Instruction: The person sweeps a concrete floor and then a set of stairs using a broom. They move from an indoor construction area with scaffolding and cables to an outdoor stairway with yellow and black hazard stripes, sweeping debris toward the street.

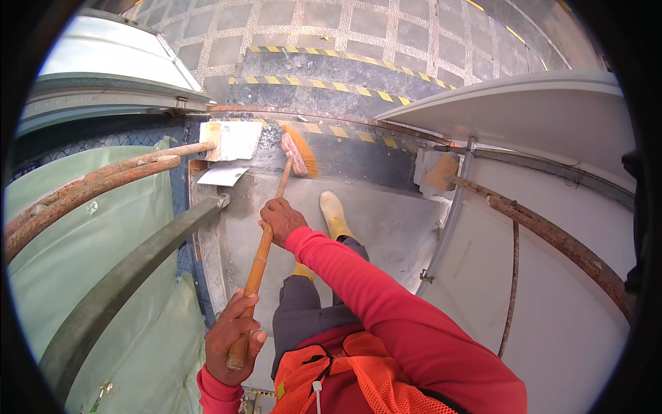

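Observation:
I hold a broom with a wooden handle [261, 254] in both hands. My left hand [232, 338] grips the handle near its lower end, close to my body. My right hand [281, 219] grips it higher up, arm in a red sleeve stretched forward. The broom's orange-bristled head [299, 152] rests on the grey concrete floor [386, 221] against the dusty threshold ahead. My yellow boot [335, 214] stands just right of the handle.
A grey metal rail [131, 276] and rusty pipes [89, 186] run along my left over green sheeting. A white panel [538, 114] and a rusty bar [552, 238] close the right. Paper scraps [231, 148] lie at the threshold; hazard-striped steps [324, 69] and paving lie beyond.

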Demonstrator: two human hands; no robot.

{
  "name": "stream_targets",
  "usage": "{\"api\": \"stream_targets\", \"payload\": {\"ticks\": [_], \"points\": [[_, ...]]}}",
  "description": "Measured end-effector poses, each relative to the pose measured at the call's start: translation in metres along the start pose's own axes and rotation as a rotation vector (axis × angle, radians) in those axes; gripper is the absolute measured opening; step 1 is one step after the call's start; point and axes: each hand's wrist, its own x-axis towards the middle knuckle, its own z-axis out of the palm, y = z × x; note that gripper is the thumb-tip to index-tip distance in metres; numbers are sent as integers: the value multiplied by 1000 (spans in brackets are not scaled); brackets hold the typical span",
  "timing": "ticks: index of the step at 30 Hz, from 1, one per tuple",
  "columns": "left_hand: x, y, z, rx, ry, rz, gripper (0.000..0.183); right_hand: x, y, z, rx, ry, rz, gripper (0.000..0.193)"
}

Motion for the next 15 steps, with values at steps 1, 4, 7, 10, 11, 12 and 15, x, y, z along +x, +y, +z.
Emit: {"api": "stream_targets", "payload": {"ticks": [1, 4, 7, 10, 11, 12, 15], "points": [[-9, 13, -6, -13, -29, 14, 15, -2, -12, -6, -1, -23, -29, 16], [-30, 40, -14, -63, -38, 55, 15, -36, -25, -35, -55, 10, -60, 17], [-28, 38, -4, -166, -177, 139, 13, -88, -2, -69, -129, 141, -28, 18], [13, 8, 31, -307, -280, 196, 16, -107, 45, -101, -274, 155, 146, 15], [25, 2, 44, -289, -330, 188, 16, -107, 61, -105, -277, 163, 169, 14], [35, -3, 54, -281, -353, 209, 15, -101, 75, -96, -272, 189, 200, 15], [48, -13, 55, -156, -368, 214, 17, -64, 92, -66, -154, 241, 178, 15]]}}
